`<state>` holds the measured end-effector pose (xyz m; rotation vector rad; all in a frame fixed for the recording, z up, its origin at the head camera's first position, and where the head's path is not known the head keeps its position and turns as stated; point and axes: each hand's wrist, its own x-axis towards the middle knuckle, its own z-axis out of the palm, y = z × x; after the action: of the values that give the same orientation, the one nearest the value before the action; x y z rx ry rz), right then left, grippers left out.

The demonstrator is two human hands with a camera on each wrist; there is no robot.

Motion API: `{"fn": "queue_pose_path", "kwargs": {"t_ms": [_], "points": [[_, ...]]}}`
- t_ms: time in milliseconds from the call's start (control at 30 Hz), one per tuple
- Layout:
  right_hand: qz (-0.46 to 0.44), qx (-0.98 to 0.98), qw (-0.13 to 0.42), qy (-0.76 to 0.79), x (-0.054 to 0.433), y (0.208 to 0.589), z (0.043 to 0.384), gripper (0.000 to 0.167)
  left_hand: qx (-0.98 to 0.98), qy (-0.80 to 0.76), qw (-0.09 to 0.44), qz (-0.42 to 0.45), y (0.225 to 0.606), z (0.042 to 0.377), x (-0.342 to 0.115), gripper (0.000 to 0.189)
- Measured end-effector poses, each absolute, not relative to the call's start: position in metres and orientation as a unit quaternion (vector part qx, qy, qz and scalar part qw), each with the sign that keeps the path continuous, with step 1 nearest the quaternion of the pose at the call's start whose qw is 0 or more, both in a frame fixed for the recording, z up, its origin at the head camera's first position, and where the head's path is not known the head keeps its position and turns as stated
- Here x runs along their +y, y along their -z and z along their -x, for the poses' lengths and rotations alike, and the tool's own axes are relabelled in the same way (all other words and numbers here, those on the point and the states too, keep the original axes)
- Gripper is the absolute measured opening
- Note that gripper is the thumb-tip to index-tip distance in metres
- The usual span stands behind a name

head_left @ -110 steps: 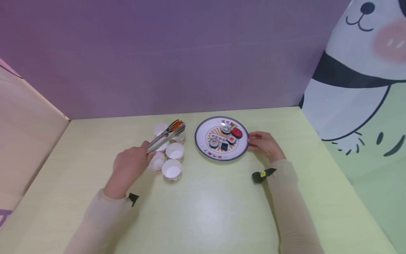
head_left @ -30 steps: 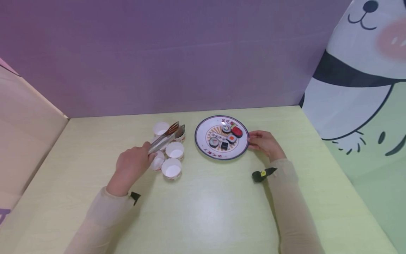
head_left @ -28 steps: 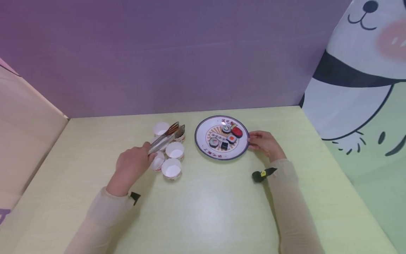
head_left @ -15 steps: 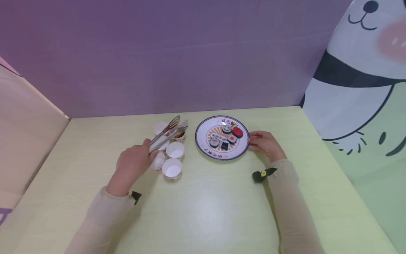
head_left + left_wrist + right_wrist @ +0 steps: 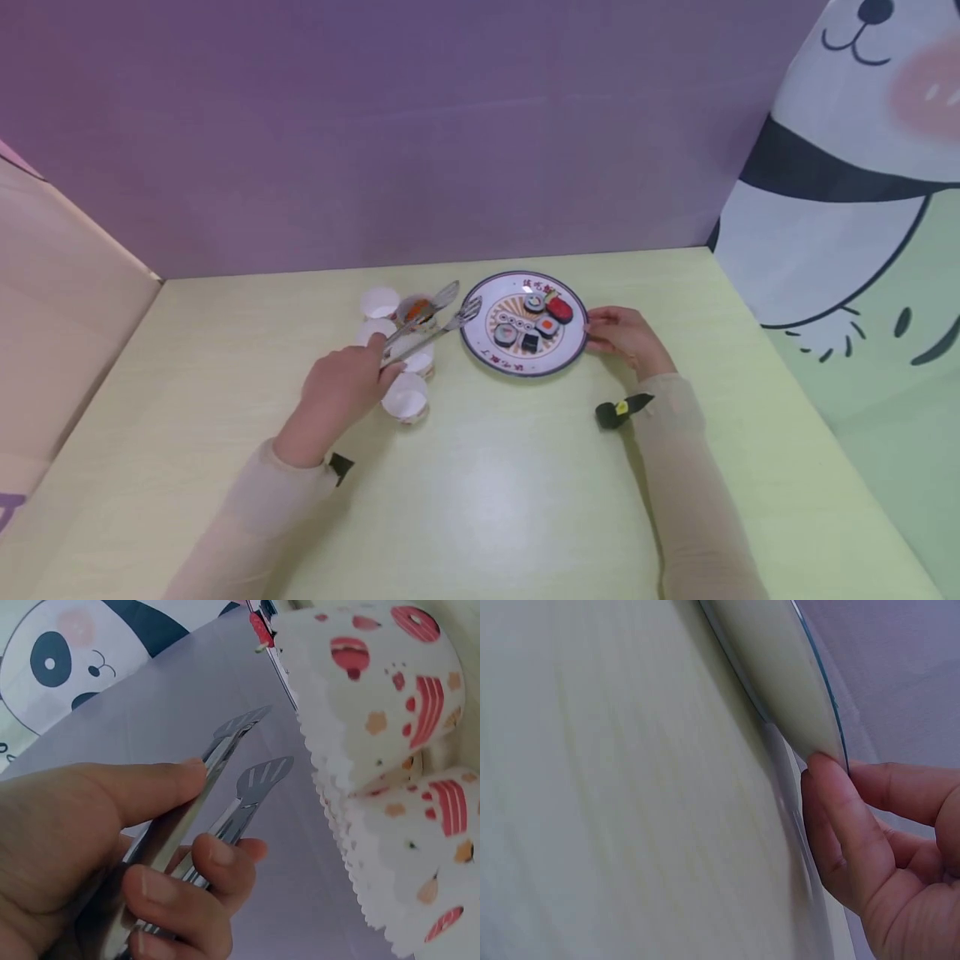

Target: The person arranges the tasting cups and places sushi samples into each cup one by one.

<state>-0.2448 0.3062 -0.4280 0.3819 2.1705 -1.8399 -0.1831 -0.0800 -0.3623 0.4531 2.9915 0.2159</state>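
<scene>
My left hand (image 5: 341, 396) holds metal tongs (image 5: 469, 312), whose slotted heads stand apart with nothing between them. One head overlaps the plate's left rim in the head view. An orange-topped sushi piece (image 5: 421, 311) lies in the back right paper cup (image 5: 408, 327). Thumb and fingers curl round the tongs (image 5: 180, 821) in the left wrist view. The right hand (image 5: 628, 340) pinches the right rim of a white plate (image 5: 477, 327) with a dark edge. On that plate sit several sushi pieces, among them a red-topped one (image 5: 559, 311). In the right wrist view the plate's underside (image 5: 780, 675) shows.
Several white paper cups (image 5: 405, 397) with printed sides stand clustered left of the plate. A dark strap piece with a yellow mark (image 5: 622, 409) sits at the right sleeve cuff. A purple wall (image 5: 450, 167) rises behind the table (image 5: 495, 500).
The tongs have let go of the orange-topped sushi in the back right cup. They have spread and moved right toward the plate with my left hand. The right hand stays on the rim.
</scene>
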Motion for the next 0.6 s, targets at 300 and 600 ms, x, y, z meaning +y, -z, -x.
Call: {"fn": "queue_pose_path", "kwargs": {"t_ms": [300,600], "points": [[-0.127,0.743,0.132,0.644,0.308,0.429,0.245,0.043,0.981,-0.071,0.060,-0.168,0.373,0.182,-0.059,0.041],[-0.128,0.742,0.138,0.644,0.307,0.427,0.245,0.043,0.978,-0.065,0.071,-0.186,0.376,0.181,-0.042,0.042]]}}
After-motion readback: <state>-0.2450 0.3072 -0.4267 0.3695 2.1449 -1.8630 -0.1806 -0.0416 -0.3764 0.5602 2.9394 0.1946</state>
